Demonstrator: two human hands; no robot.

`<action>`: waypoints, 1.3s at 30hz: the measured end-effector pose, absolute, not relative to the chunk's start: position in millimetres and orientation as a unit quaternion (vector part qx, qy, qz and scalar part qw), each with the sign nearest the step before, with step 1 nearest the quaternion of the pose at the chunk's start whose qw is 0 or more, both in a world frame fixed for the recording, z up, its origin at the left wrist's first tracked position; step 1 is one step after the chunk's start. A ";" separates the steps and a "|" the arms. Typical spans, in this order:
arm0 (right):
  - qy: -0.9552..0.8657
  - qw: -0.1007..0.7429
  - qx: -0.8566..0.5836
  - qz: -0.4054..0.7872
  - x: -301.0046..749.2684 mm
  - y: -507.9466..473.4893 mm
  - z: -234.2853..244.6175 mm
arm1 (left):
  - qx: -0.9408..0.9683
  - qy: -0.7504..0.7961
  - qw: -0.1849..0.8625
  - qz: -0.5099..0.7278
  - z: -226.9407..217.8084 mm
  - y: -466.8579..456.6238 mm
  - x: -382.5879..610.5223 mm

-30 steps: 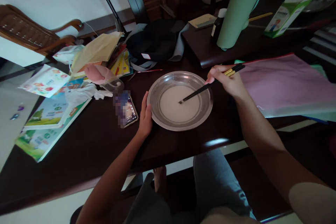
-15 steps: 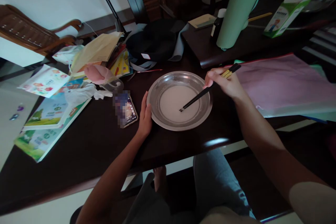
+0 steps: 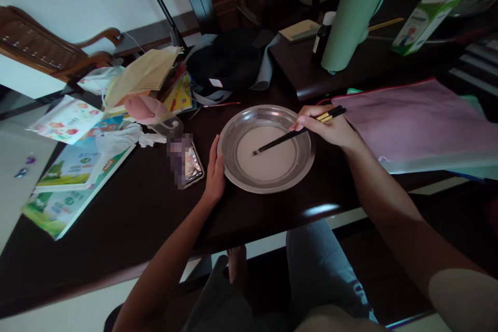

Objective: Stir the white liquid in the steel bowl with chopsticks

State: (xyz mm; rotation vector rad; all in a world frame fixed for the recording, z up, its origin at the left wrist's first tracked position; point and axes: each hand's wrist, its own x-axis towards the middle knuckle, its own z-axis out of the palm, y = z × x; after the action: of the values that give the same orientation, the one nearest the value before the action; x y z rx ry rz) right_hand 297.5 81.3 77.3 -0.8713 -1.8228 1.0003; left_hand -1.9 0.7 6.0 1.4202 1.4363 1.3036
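A round metal dish (image 3: 301,163) with pale whitish liquid in it sits on the dark wooden table (image 3: 136,207). My right hand (image 3: 330,127) is closed around a pair of black chopsticks (image 3: 280,140) with yellow tops. Their tips dip into the liquid left of the dish's centre. My left hand (image 3: 215,174) lies with straight fingers against the dish's left rim, steadying it. A phone (image 3: 190,163) lies just left of that hand.
Books, papers and a pink item (image 3: 146,109) pile up at the table's left. A black bag (image 3: 231,59) lies behind the dish. A green roll (image 3: 350,15) and a dark bottle (image 3: 322,36) stand at the back. A pink folder (image 3: 420,119) lies to the right.
My right hand has swung the chopsticks to the left, so their tips moved from the dish's middle toward its left side. My left hand stayed on the rim.
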 end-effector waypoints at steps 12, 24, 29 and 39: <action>-0.723 0.430 -0.342 0.418 298.6 82.1 76.4 | 0.553 0.559 0.358 0.504 7.4 0.1 -1.8; -0.726 0.438 -0.337 0.408 298.9 83.8 74.6 | 0.552 0.567 0.351 0.501 10.6 -0.4 -0.5; -0.682 0.495 -0.363 0.397 300.3 84.1 75.0 | 0.554 0.560 0.354 0.504 10.0 -0.2 -0.3; -0.671 0.518 -0.374 0.376 302.7 87.2 73.5 | 0.550 0.559 0.359 0.506 8.8 0.4 -0.3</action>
State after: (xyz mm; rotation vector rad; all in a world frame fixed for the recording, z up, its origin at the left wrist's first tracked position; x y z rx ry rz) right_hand 302.7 87.2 73.5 -0.8980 -1.6107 0.9025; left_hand -0.3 0.4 8.8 1.4193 1.4417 1.3040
